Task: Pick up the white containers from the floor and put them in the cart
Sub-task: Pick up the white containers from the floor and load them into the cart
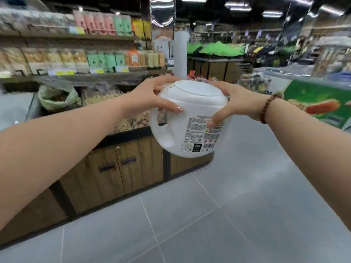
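A white plastic container (pixel 191 122) with a round lid, a moulded handle on its left side and a printed label hangs in the air at chest height, in the middle of the view. My left hand (pixel 152 95) grips its upper left, with the fingers over the lid's edge and the thumb on the front. My right hand (pixel 235 102) grips its upper right, with the thumb pressed on the label. A beaded bracelet sits on my right wrist. No cart is in view.
A wooden display counter (pixel 121 164) with bins of nuts stands at the left, under shelves of packaged goods (pixel 76 54). Grey floor tiles (pixel 209 215) stretch ahead and to the right. A green freezer case (pixel 319 97) stands at the right. A white column (pixel 180 54) rises behind the container.
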A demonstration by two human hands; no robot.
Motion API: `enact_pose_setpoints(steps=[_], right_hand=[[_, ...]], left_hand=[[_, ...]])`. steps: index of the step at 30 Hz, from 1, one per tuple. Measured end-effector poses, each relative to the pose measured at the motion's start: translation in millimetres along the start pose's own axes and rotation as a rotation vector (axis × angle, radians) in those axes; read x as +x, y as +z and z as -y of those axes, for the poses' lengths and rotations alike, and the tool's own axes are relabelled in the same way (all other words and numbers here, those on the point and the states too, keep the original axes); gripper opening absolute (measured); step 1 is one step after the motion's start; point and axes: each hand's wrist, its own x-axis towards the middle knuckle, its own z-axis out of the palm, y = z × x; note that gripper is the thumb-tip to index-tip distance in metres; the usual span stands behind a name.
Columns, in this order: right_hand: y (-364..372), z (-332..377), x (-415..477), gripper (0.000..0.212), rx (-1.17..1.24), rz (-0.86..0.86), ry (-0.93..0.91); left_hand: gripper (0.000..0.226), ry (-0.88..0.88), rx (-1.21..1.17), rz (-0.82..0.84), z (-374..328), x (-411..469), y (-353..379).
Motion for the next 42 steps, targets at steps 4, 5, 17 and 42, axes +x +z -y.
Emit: enact_pose_setpoints(steps=[4, 5, 17, 42], right_hand=[[-20.7, 60.4, 30.7, 0.100, 0.062, -0.007, -0.114], [-21.2, 72.4, 41.0, 0.103, 0.082, -0.011, -0.139], [107.7, 190.9, 186.5, 0.097, 0.416, 0.054, -0.458], [470.9, 461.3, 509.0, 0.090, 0.474, 0.701, -0.756]], left_hand=[[0.085, 0.041, -0.002, -0.106, -44.6, -8.1, -55.1], [0.086, 0.050, 0.001, -0.144, -49.9, -12.0, -69.4], [0.090, -0.032, 0.102, -0.441, -30.0, -113.1, -253.9], [0.078, -0.375, 0.239, -1.071, 133.6, -352.9, -564.2]])
